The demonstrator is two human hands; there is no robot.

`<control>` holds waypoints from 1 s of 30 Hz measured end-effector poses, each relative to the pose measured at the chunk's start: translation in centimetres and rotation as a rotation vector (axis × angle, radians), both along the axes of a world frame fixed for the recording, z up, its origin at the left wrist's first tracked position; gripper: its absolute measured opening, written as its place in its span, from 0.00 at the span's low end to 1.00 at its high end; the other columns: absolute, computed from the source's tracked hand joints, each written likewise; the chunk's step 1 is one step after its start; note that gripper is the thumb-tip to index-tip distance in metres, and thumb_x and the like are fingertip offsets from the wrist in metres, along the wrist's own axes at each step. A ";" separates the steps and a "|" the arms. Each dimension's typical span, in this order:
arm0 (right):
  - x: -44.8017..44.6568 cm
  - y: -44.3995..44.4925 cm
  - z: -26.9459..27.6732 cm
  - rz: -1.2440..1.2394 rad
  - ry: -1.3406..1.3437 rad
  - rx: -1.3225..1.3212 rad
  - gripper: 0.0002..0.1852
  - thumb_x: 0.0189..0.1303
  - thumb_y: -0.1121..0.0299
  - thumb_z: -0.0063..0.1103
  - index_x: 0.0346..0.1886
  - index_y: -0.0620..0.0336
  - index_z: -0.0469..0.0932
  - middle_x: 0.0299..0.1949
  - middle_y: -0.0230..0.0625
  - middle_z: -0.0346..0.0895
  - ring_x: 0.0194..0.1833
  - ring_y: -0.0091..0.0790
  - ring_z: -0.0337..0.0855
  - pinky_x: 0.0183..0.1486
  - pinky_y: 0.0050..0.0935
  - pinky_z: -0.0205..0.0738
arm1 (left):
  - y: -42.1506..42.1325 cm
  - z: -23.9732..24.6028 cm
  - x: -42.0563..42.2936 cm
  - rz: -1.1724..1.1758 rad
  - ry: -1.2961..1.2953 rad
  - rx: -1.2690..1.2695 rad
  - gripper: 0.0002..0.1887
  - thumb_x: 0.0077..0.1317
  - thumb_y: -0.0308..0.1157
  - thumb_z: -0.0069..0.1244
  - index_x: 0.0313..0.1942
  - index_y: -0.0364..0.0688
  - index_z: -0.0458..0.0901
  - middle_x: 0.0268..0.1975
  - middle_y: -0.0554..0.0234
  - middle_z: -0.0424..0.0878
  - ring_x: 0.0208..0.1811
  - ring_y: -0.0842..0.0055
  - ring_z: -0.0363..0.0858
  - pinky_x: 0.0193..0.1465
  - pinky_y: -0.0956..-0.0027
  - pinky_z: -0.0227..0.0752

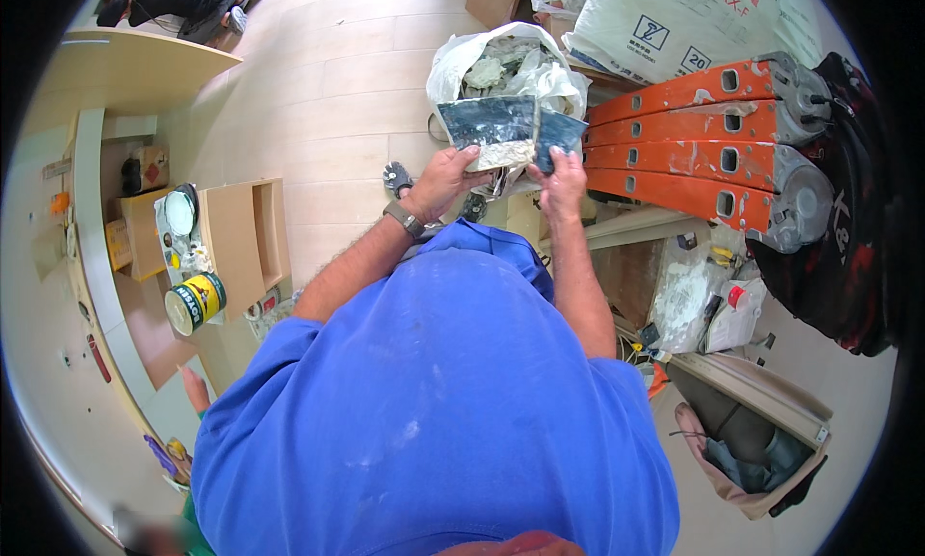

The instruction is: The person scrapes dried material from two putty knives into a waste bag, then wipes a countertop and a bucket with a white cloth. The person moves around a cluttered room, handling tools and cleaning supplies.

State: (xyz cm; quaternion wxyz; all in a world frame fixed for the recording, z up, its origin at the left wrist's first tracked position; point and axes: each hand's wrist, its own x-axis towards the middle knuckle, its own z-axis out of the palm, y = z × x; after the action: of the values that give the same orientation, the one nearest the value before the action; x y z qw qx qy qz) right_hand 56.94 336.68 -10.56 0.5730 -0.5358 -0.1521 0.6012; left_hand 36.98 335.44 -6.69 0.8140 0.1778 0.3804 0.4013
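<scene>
My left hand [442,182] grips the lower left part of a stained, dark blue-black flat piece [491,120] with a whitish, crusty lower edge [504,153]. On the right, my right hand [561,182] pinches a smaller dark blue flat piece [561,131], which meets or overlaps the first along a pale upright strip. What they are made of cannot be told. Both pieces are held over the near side of an open white plastic bag [444,68] filled with crumpled plastic and greyish scraps [485,73].
Folded orange ladder sections [679,140] lie close to my right, beneath large white sacks [672,25]. A wooden box unit [231,245] and a paint can [195,303] stand at left. One person crouches at top left [184,3]; another person's hand [194,390] shows at lower left.
</scene>
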 end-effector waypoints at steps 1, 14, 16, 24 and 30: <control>1.2 0.0 0.4 0.014 -0.012 -0.003 0.06 0.61 0.72 0.50 0.40 0.60 0.72 0.32 0.32 0.78 0.30 0.26 0.81 0.23 0.23 0.78 | 0.1 0.0 -0.2 0.004 0.066 0.021 0.16 0.69 0.32 0.39 0.50 0.31 0.70 0.51 0.56 0.75 0.50 0.73 0.76 0.57 0.65 0.70; 1.9 -2.3 5.2 0.270 -0.888 0.279 0.09 0.56 0.72 0.57 0.39 0.64 0.78 0.32 0.32 0.76 0.29 0.24 0.74 0.29 0.25 0.68 | 1.1 -1.9 -1.0 0.148 0.356 0.171 0.12 0.64 0.32 0.49 0.43 0.34 0.77 0.39 0.64 0.80 0.39 0.82 0.76 0.44 0.76 0.70; 0.7 -2.3 6.8 0.341 -1.086 0.446 0.10 0.54 0.74 0.56 0.41 0.62 0.79 0.34 0.37 0.76 0.34 0.35 0.76 0.38 0.30 0.71 | 1.1 -2.1 -1.0 0.224 0.280 0.124 0.12 0.64 0.33 0.49 0.43 0.36 0.77 0.38 0.67 0.80 0.37 0.83 0.76 0.42 0.77 0.70; -2.9 -2.9 7.2 0.606 -1.428 0.651 0.16 0.46 0.75 0.58 0.42 0.60 0.78 0.33 0.40 0.75 0.33 0.42 0.75 0.37 0.35 0.72 | 1.3 0.8 -0.6 0.224 0.096 -0.044 0.13 0.68 0.41 0.43 0.45 0.44 0.72 0.42 0.66 0.80 0.43 0.78 0.78 0.50 0.66 0.72; -3.4 -3.0 7.5 0.559 -1.426 0.641 0.17 0.47 0.76 0.57 0.44 0.62 0.76 0.35 0.41 0.76 0.39 0.44 0.76 0.42 0.36 0.73 | 0.8 -0.1 -0.5 0.206 0.227 0.043 0.11 0.69 0.37 0.42 0.45 0.43 0.72 0.42 0.65 0.79 0.43 0.78 0.78 0.48 0.67 0.74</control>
State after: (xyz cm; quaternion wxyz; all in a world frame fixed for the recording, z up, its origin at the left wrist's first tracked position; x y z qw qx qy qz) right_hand 53.56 333.66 -3.09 0.2936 -0.5416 -0.7703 0.1648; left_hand 36.50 336.23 -6.84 0.7163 0.1994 0.4775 0.4682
